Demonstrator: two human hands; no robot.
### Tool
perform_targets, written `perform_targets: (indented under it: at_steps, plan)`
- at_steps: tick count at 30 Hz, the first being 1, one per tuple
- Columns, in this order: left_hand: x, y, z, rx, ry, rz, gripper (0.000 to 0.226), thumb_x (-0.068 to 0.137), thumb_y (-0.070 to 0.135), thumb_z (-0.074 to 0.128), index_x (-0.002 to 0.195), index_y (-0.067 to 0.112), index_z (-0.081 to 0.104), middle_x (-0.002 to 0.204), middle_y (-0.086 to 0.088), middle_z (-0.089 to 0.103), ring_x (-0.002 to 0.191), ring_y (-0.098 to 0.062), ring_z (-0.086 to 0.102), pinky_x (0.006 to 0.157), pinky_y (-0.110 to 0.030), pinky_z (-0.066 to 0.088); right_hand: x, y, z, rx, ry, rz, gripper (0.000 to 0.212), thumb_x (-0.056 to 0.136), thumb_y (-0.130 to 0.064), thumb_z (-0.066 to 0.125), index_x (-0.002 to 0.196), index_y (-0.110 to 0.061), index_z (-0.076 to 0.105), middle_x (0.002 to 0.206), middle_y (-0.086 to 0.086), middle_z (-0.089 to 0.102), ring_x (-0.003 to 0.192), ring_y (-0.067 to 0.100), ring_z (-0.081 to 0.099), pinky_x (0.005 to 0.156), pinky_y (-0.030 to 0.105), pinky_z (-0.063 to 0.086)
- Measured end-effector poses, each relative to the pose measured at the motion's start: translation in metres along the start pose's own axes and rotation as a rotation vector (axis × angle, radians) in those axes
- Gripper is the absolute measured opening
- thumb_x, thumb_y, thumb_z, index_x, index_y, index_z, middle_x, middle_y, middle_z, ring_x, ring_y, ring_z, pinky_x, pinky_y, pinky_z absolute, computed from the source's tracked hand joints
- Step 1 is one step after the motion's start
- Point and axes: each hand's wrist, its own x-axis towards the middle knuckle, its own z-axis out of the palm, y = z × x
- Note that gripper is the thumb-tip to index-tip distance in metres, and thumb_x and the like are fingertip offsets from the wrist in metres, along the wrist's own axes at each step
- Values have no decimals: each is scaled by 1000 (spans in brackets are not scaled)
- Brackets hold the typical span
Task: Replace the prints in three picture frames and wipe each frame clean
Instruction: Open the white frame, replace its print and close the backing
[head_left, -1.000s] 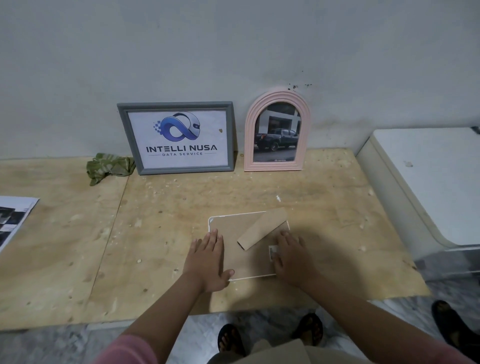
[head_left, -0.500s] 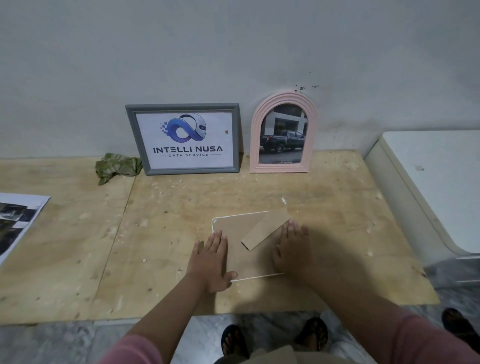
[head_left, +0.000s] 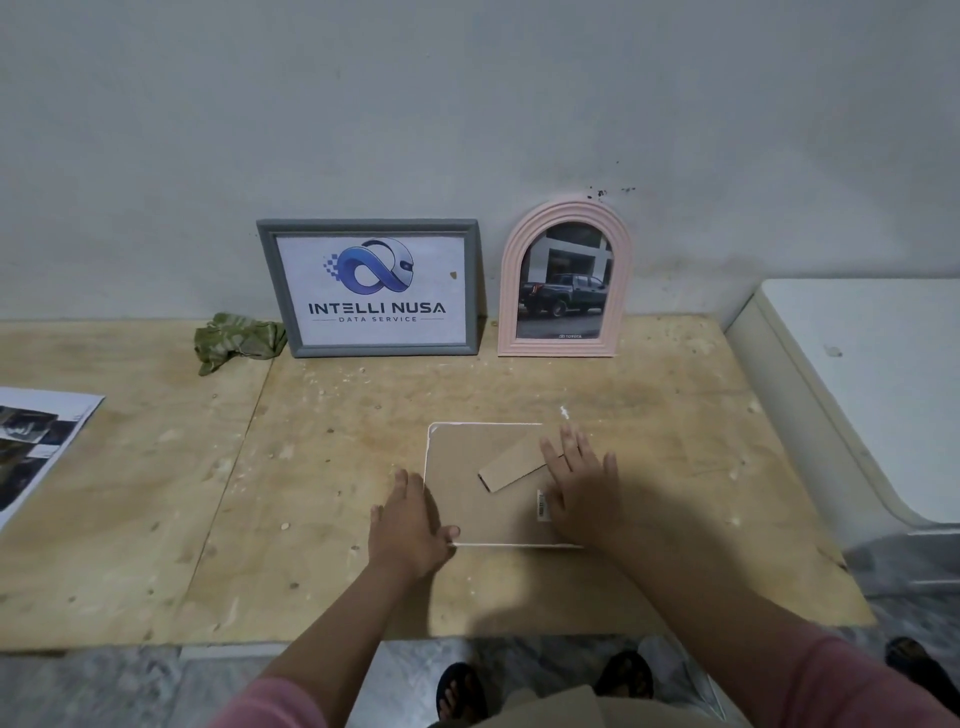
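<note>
A white frame (head_left: 441, 467) lies face down on the table (head_left: 311, 519) between the flat left hand (head_left: 408, 525) and right hand (head_left: 584, 486) — likely mid-swap. Beyond both hands, the grey frame (head_left: 368, 288) and pink frame (head_left: 565, 280) stand filled; wiping unclear.

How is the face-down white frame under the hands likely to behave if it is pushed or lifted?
The white frame lies flat on the plywood table, so it should slide rather than tip. Its cardboard stand flap sits loose and may swing open when lifted. It looks thin, probably light.
</note>
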Motion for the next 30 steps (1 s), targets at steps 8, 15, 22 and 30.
perform_targets:
  at_steps: [8, 15, 22, 30]
  plan:
    - [14, 23, -4, -430, 90, -431, 35, 66, 30, 75, 90, 8, 64, 97, -10, 64, 90, -30, 62, 73, -29, 48, 0, -8, 12, 79, -84, 26, 68, 71, -40, 37, 132, -14, 51, 136, 18, 52, 122, 37, 53, 79, 52, 51]
    - [31, 17, -17, -627, 75, -498, 26, 84, 28, 64, 64, 11, 60, 71, -8, 62, 84, -31, 64, 72, -28, 45, -3, -2, 15, 138, -32, -50, 69, 85, -45, 28, 145, -10, 31, 152, 22, 24, 139, 42, 25, 102, 55, 38]
    - [33, 36, -55, -725, 94, -374, 37, 76, 19, 68, 48, 15, 44, 52, -6, 46, 48, -23, 44, 49, -25, 32, -23, -34, -5, 52, -22, -274, 82, 85, -71, 23, 137, -9, 39, 141, 19, 45, 129, 35, 45, 95, 58, 40]
    - [35, 76, -93, -1043, 36, -217, 30, 92, 34, 52, 81, 10, 67, 75, -4, 66, 66, -20, 58, 65, -29, 43, -17, -33, -41, 350, 230, -280, 58, 94, -41, 28, 145, -12, 32, 149, 9, 36, 139, 27, 32, 110, 48, 33]
